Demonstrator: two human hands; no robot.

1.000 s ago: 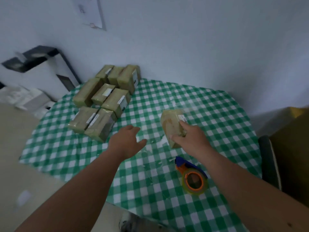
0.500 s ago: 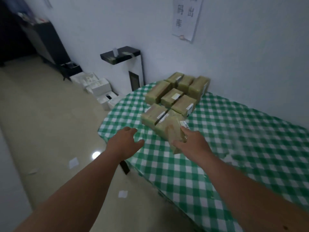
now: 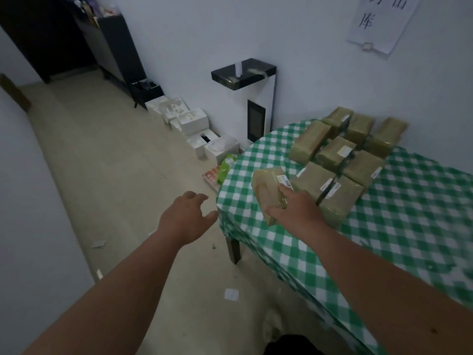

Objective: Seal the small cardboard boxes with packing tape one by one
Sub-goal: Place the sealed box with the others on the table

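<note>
I see my right hand point(image 3: 297, 208) grasping a small box point(image 3: 268, 190), fingers curled round its near end, holding it tilted just above the left edge of the counter point(image 3: 384, 252). The box carries a barcode label near my fingertips and looks glossy with tape, though the light is too dim for me to be sure. My left hand point(image 3: 185, 216) hangs released over the floor point(image 3: 102, 175), just left of the counter edge, fingers loosely spread and holding nothing.

The counter wears a green-and-white checked cloth. Just beyond the held box sits a cluster of boxes point(image 3: 343, 160), packed close together in rows reaching back toward the wall point(image 3: 307, 47); the nearest of them lies right beside my right hand. Several show small white labels.

On the floor along the wall I see white cartons point(image 3: 194, 121), and a green packet point(image 3: 226, 166) lies beside the counter's edge. A white stand with a black top point(image 3: 243, 73) is against the wall behind the counter. A paper sign point(image 3: 381, 21) hangs on the wall above the boxes. Scraps of paper point(image 3: 231, 294) lie on the floor near my left arm.
</note>
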